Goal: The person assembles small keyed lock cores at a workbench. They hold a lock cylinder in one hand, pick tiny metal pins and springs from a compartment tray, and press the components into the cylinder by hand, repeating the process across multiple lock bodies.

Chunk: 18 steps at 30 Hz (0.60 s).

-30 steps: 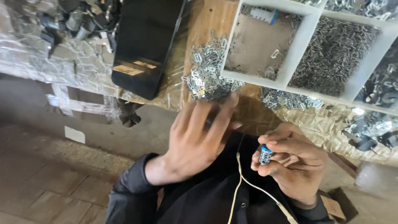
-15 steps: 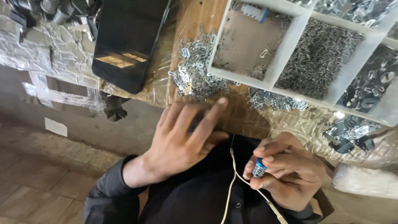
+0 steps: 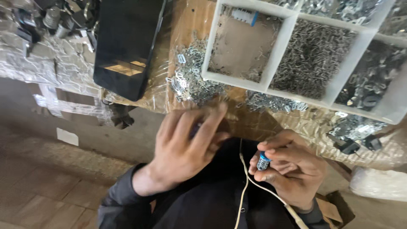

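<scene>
**Small spool pinched at the surface's edge**

From the head view, my right hand [image 3: 292, 169] has its grip closed on a small blue-and-white spool [image 3: 263, 161], held just below the surface [image 3: 186, 25]. My left hand [image 3: 186, 144] hovers with fingers spread; I cannot tell whether it holds anything. A pale cord [image 3: 244, 186] hangs between them. Above sit a white divided tray [image 3: 280, 46] of metal bits and loose clips [image 3: 190, 80].

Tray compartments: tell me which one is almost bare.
The leftmost compartment of the white tray: its brown floor shows, with one small blue-and-white part at the top. The neighbouring compartments are heaped with small metal pieces.
</scene>
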Each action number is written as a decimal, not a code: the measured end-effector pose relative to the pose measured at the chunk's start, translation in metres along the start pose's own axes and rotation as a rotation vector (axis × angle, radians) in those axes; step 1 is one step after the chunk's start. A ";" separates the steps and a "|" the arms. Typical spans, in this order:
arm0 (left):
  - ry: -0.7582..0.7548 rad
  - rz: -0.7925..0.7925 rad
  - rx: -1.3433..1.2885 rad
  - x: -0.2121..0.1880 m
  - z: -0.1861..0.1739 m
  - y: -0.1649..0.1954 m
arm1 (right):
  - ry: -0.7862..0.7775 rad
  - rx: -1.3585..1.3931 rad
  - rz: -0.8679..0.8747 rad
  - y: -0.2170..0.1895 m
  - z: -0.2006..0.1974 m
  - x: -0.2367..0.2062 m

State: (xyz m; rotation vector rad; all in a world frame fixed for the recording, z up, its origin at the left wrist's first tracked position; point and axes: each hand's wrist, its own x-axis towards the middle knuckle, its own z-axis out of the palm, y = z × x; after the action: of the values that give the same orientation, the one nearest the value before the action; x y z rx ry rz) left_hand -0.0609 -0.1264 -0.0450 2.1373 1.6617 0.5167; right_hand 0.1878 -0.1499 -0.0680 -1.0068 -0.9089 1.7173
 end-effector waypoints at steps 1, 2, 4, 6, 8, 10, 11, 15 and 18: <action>-0.004 -0.009 0.089 -0.004 0.004 0.000 | -0.008 0.008 0.001 0.000 0.000 0.000; 0.000 0.021 0.057 -0.007 0.006 -0.002 | -0.016 0.016 0.001 0.000 0.000 0.001; 0.014 0.075 -0.004 -0.010 0.009 -0.009 | -0.031 0.057 -0.040 -0.001 0.001 0.002; 0.037 0.213 -0.075 -0.011 0.008 -0.019 | -0.019 0.062 -0.037 -0.001 0.003 0.004; 0.083 0.238 -0.161 -0.010 0.005 -0.023 | 0.005 0.050 -0.032 -0.001 0.004 0.005; 0.131 0.137 -0.274 -0.009 0.003 -0.018 | 0.052 0.023 -0.004 0.001 0.005 0.004; 0.143 0.111 -0.431 -0.009 0.003 -0.012 | 0.048 0.024 -0.002 0.002 0.005 0.003; 0.057 0.167 -0.760 0.000 0.009 0.015 | 0.045 -0.094 -0.042 0.005 0.001 -0.004; 0.050 0.275 -0.704 0.015 0.013 0.022 | 0.125 -0.151 0.015 0.000 -0.004 -0.013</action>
State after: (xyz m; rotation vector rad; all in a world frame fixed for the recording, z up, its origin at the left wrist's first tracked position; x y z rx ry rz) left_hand -0.0322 -0.1183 -0.0443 1.8124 0.9838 1.0585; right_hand 0.1947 -0.1614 -0.0668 -1.2093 -0.9621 1.5969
